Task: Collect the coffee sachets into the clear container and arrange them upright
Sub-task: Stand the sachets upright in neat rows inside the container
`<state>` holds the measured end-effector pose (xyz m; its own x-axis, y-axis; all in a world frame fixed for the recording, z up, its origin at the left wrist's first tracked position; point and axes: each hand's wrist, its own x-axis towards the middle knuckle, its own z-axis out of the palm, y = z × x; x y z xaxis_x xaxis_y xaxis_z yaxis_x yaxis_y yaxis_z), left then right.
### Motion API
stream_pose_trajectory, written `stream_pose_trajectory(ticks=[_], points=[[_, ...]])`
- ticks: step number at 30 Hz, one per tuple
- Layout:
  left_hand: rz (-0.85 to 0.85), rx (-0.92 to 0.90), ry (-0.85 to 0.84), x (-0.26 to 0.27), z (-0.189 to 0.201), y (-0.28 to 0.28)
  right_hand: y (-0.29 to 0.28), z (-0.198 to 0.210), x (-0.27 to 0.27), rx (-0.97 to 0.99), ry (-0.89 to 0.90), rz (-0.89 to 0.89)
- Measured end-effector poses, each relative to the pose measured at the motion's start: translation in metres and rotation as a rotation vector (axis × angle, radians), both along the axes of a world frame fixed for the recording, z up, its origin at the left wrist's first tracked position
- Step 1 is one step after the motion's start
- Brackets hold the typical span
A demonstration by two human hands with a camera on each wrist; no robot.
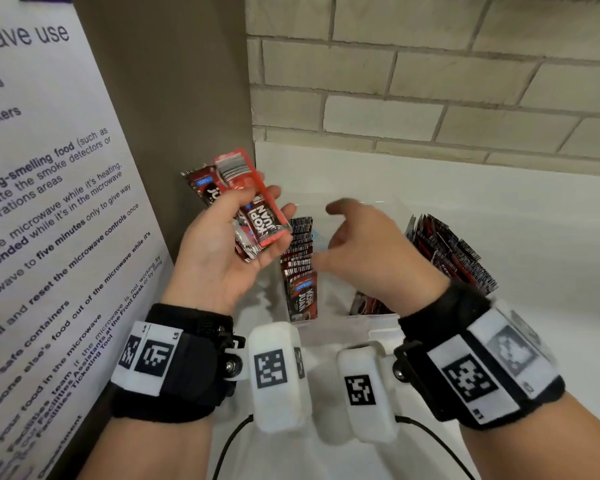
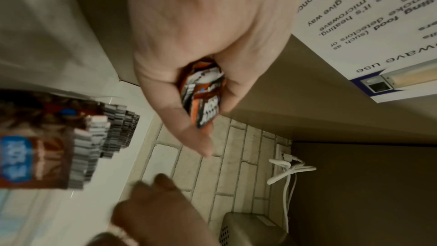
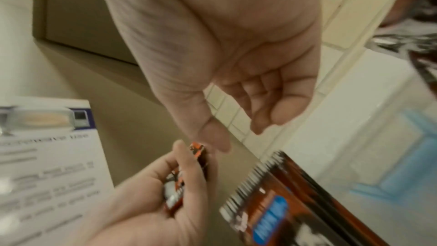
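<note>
My left hand (image 1: 222,244) grips a few sachets (image 1: 257,216), fanned above the counter (image 1: 499,209) beside the container (image 1: 378,323). My right hand (image 1: 368,247) hangs empty, fingers loosely curled, over the container, where one row of sachets (image 1: 300,268) stands upright and another (image 1: 454,254) leans at the right. They look light, thin and slick, so I'd pinch each by its flat edge. The packs read "KOPI JUAN"; the poster (image 1: 49,202) mentions microwave use.

Left hand (image 1: 219,244): palm up, gripping a few coffee sachets (image 1: 257,209). Right hand (image 1: 368,251): empty, fingers loosely curled, above clear container (image 1: 378,323). Container: upright sachet row (image 1: 298,265) at left, leaning stack (image 1: 451,254) at right. White counter (image 1: 534,220); microwave notice (image 1: 49,202) left.
</note>
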<state>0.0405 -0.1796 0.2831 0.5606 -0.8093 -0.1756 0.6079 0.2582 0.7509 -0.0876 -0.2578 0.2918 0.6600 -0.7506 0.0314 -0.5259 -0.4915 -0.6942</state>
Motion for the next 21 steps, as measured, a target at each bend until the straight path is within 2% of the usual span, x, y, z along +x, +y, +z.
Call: stream_pose_trajectory(ticks=[2, 4, 9, 12, 15, 21], points=[[-0.045, 0.003, -0.073, -0.003, 0.001, 0.002, 0.003, 0.011, -0.001, -0.013, -0.216, -0.033], [-0.061, 0.015, -0.125, -0.005, 0.001, 0.003, 0.006, 0.016, -0.001, 0.022, -0.358, -0.047], [-0.077, 0.007, -0.179, -0.011, 0.002, 0.003, 0.007, 0.008, -0.002, 0.21, -0.391, 0.034], [-0.087, 0.016, -0.195, -0.011, 0.0, 0.002, 0.006, 0.002, -0.002, 0.279, -0.469, 0.009], [-0.066, 0.031, -0.164, -0.009, 0.0, 0.001, 0.002, 0.0, -0.004, 0.232, -0.575, -0.042], [-0.053, 0.02, -0.05, -0.007, 0.002, -0.003, -0.002, -0.002, -0.006, -0.015, -0.747, -0.127]])
